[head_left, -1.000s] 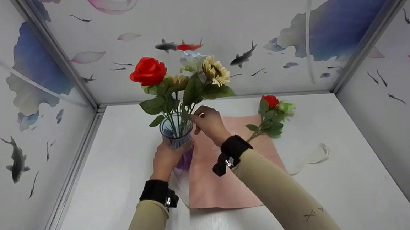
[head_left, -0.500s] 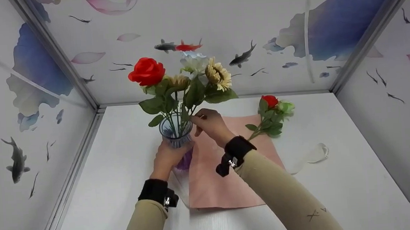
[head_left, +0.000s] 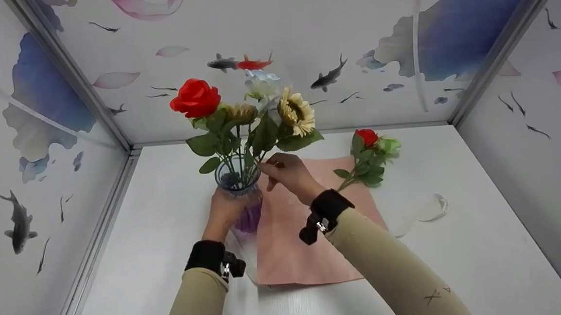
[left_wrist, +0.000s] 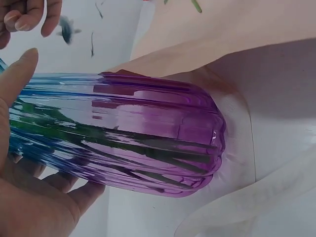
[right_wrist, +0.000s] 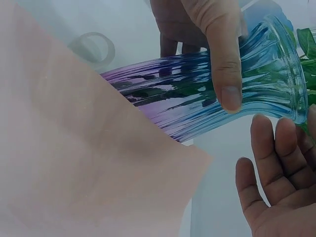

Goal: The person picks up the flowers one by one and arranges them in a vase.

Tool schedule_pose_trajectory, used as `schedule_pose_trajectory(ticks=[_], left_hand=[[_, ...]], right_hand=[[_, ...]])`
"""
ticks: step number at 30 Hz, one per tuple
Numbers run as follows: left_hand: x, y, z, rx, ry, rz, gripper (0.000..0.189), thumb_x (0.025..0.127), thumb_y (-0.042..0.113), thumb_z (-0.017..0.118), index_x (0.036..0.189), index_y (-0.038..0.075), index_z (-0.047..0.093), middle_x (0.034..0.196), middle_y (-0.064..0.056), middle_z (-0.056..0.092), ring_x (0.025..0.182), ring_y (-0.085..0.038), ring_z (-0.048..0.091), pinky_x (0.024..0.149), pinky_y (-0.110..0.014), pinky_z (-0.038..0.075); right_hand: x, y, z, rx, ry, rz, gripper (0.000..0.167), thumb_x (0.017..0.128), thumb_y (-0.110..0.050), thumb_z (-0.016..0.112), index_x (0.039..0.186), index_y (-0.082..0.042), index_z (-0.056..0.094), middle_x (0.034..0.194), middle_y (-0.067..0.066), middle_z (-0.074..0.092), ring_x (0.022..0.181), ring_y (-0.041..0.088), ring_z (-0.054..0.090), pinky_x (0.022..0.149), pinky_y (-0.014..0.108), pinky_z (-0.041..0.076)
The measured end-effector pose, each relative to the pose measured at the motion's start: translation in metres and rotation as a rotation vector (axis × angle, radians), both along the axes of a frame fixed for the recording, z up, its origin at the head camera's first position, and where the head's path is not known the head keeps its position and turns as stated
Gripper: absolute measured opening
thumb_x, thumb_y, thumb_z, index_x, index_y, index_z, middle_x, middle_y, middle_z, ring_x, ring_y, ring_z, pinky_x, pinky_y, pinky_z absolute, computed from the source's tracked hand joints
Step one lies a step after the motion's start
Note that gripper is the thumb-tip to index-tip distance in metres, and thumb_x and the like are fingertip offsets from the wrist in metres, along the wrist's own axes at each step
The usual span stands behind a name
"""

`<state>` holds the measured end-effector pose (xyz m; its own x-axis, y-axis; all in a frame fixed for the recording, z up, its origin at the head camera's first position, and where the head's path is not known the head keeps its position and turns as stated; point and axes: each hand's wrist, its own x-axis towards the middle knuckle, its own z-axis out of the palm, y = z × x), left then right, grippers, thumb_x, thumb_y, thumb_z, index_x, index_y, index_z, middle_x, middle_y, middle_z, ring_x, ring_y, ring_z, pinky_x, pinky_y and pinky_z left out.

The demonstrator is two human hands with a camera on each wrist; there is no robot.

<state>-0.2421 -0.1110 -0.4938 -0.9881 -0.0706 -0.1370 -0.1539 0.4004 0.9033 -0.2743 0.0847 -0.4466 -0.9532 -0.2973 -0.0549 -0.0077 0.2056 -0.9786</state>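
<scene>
My left hand [head_left: 227, 207] grips a ribbed glass vase [left_wrist: 163, 133], blue at the mouth and purple at the base, fingers and thumb curled round its upper part. Artificial flowers stand in the vase: a red rose [head_left: 195, 98], a pale blue-white flower [head_left: 262, 84] and yellowish sunflowers, their green stems showing through the glass. At the right of the rim, the thumb and forefinger of my right hand [head_left: 288, 172] pinch the stem of the front sunflower [head_left: 296, 111]. The right wrist view shows the other fingers [right_wrist: 261, 138] loosely bent beside the rim.
A pink wrapping sheet [head_left: 310, 243] lies on the white table right of the vase. Beyond it rest a loose red rose [head_left: 367, 137] and a greenish flower [head_left: 388, 146]. A white ribbon [head_left: 432, 209] lies further right. Printed panels enclose the table at the back and sides.
The front sunflower has sunk slightly, with my right hand also a little lower at the rim. My left hand keeps its grip on the vase. The whole head view has shifted slightly.
</scene>
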Motion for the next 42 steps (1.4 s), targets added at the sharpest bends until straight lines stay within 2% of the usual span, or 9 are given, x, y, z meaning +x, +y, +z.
schedule_pose_trajectory(ticks=[2,6,11,18,24,27,32,37,42], left_hand=[[-0.001,0.000,0.000,-0.023,-0.012,0.005,0.087,0.075,0.041,0.086,0.142,0.003,0.047,0.137,-0.016,0.060,0.126,-0.030,0.056,0.108,-0.048,0.046],[-0.004,0.001,-0.003,-0.052,-0.022,0.016,0.098,0.077,0.045,0.085,0.148,-0.002,0.038,0.143,-0.022,0.055,0.132,-0.034,0.053,0.110,-0.050,0.044],[-0.005,-0.001,-0.008,-0.035,0.007,0.043,0.102,0.077,0.045,0.084,0.151,-0.004,0.034,0.147,-0.025,0.051,0.136,-0.037,0.050,0.113,-0.051,0.042],[-0.007,0.001,-0.009,-0.048,0.063,0.051,0.097,0.079,0.038,0.083,0.149,-0.007,0.034,0.147,-0.027,0.050,0.136,-0.038,0.050,0.114,-0.048,0.041],[-0.009,0.003,-0.013,-0.078,0.078,0.020,0.101,0.082,0.040,0.080,0.152,-0.009,0.027,0.152,-0.030,0.041,0.141,-0.040,0.043,0.117,-0.049,0.037],[-0.009,0.003,-0.016,-0.105,0.098,0.005,0.103,0.083,0.042,0.078,0.153,-0.011,0.023,0.154,-0.033,0.036,0.144,-0.042,0.040,0.118,-0.049,0.035],[-0.007,0.004,-0.017,-0.121,0.169,0.013,0.098,0.084,0.035,0.079,0.151,-0.014,0.026,0.152,-0.034,0.039,0.143,-0.043,0.040,0.119,-0.049,0.034],[-0.007,0.004,-0.015,-0.115,0.096,0.008,0.101,0.085,0.042,0.078,0.153,-0.009,0.025,0.155,-0.030,0.037,0.144,-0.041,0.040,0.118,-0.050,0.034],[-0.009,0.005,-0.010,-0.111,0.020,-0.002,0.106,0.083,0.049,0.077,0.156,-0.004,0.021,0.158,-0.026,0.035,0.144,-0.038,0.040,0.118,-0.050,0.036]], right_hand=[[0.000,0.004,-0.003,-0.028,-0.005,0.013,0.028,0.100,-0.031,0.068,0.111,-0.006,0.066,0.078,0.009,0.066,0.071,0.030,0.070,0.094,0.039,0.054],[0.001,0.018,-0.012,-0.025,-0.019,0.033,0.026,0.102,-0.026,0.066,0.115,-0.004,0.065,0.083,0.013,0.065,0.076,0.037,0.069,0.090,0.039,0.056],[0.001,0.049,-0.027,0.103,-0.025,0.026,0.019,0.104,-0.026,0.062,0.107,-0.009,0.068,0.080,0.013,0.066,0.079,0.031,0.070,0.087,0.039,0.054],[0.001,0.105,-0.050,0.237,-0.051,-0.076,0.018,0.104,-0.020,0.059,0.107,-0.003,0.066,0.081,0.015,0.065,0.080,0.033,0.069,0.087,0.048,0.056],[-0.001,0.147,-0.069,0.433,-0.018,-0.137,0.018,0.104,-0.015,0.056,0.112,-0.001,0.065,0.085,0.021,0.070,0.080,0.031,0.070,0.076,0.033,0.053],[-0.001,0.160,-0.077,0.515,0.044,-0.154,0.017,0.103,-0.013,0.058,0.112,0.000,0.064,0.089,0.019,0.070,0.084,0.031,0.069,0.073,0.034,0.051],[0.000,0.173,-0.088,0.615,0.124,-0.162,0.022,0.099,-0.006,0.061,0.120,0.002,0.063,0.106,0.021,0.067,0.098,0.034,0.065,0.082,0.045,0.053],[0.002,0.183,-0.098,0.701,0.138,-0.138,0.036,0.095,0.003,0.064,0.131,0.004,0.058,0.121,0.027,0.058,0.114,0.043,0.059,0.096,0.054,0.050],[0.007,0.190,-0.108,0.744,0.145,-0.126,0.040,0.102,-0.005,0.058,0.140,0.004,0.050,0.136,0.033,0.046,0.128,0.051,0.050,0.104,0.061,0.043]])
